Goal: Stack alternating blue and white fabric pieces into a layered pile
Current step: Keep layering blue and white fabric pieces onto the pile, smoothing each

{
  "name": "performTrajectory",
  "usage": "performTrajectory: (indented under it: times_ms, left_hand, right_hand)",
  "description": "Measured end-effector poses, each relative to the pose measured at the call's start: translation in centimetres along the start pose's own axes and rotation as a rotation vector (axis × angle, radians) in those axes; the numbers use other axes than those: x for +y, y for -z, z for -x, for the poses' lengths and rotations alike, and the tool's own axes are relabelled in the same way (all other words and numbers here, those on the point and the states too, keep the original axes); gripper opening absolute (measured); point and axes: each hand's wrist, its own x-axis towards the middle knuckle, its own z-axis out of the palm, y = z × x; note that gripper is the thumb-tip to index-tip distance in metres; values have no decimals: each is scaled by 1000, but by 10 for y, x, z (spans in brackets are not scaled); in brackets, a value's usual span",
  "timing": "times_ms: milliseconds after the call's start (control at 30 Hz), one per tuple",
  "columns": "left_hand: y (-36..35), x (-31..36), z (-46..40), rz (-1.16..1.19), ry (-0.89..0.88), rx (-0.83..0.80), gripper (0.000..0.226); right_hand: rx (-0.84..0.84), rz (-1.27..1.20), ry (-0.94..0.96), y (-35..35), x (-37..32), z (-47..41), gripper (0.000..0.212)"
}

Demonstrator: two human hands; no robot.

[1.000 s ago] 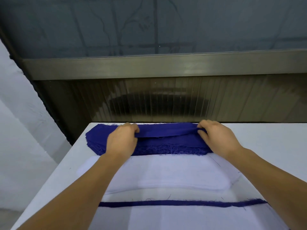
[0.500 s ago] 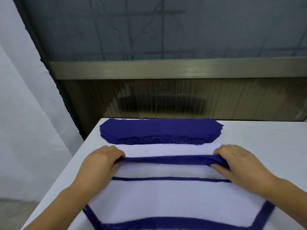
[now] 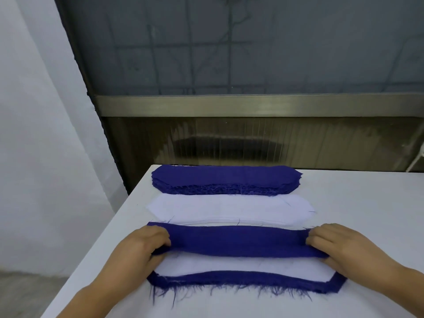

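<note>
A single blue fabric piece (image 3: pixel 238 243) is stretched between my hands just above the near layered pile (image 3: pixel 241 280), whose top white layer and frayed blue edge show below it. My left hand (image 3: pixel 146 245) pinches its left end, and my right hand (image 3: pixel 337 246) pinches its right end. Behind it lies a stack of white pieces (image 3: pixel 229 208). At the table's far edge sits a stack of blue pieces (image 3: pixel 226 180).
The white table (image 3: pixel 358 198) extends to the right of the stacks. Its left edge drops to the floor beside a white wall. A dark window panel with a metal sill (image 3: pixel 252 105) stands right behind the table.
Both hands lifted one blue piece off the far blue stack and carried it toward me, past the white stack, to above the near layered pile.
</note>
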Motion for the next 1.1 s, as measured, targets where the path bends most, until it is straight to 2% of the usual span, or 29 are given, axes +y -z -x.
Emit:
performTrajectory:
  times_ms: [33,100,167,200,367,500,600,700,800,867,900,1100]
  left_hand:
    - [-2,0,3,-24,-6,2,35]
    - [-6,-2,10,-38,-10,14,41]
    - [-9,-4,15,-30,-15,29,43]
    - [-11,-4,17,-28,-17,37,44]
    - [-12,-3,23,-24,-47,64,35]
    - [-14,-4,27,67,23,26,30]
    - [-14,-7,30,131,35,15,13]
    - [-9,-12,32,183,52,-45,22]
    - [-10,-8,28,280,74,9,21]
    - [-17,-3,23,265,92,52,9]
    - [-20,-1,21,242,88,55,12]
    - [-21,-8,23,165,61,44,11]
  right_hand:
    - [6,2,14,-1,1,4,44]
    - [45,7,71,-4,-2,13,14]
    - [132,-12,90,-8,-1,18,54]
    - [175,8,81,-10,-3,21,66]
    - [265,24,80,-14,-11,25,66]
    - [204,-26,29,-19,-13,30,63]
    - [135,-83,-13,-19,-11,33,56]
    - [90,-189,-84,-16,-10,35,44]
    - [96,-270,-167,-11,-16,27,40]
    - [88,-278,-224,-11,-21,21,27]
    - [69,-291,-243,-14,-22,19,20]
    - [-41,-327,-308,-9,-16,27,24]
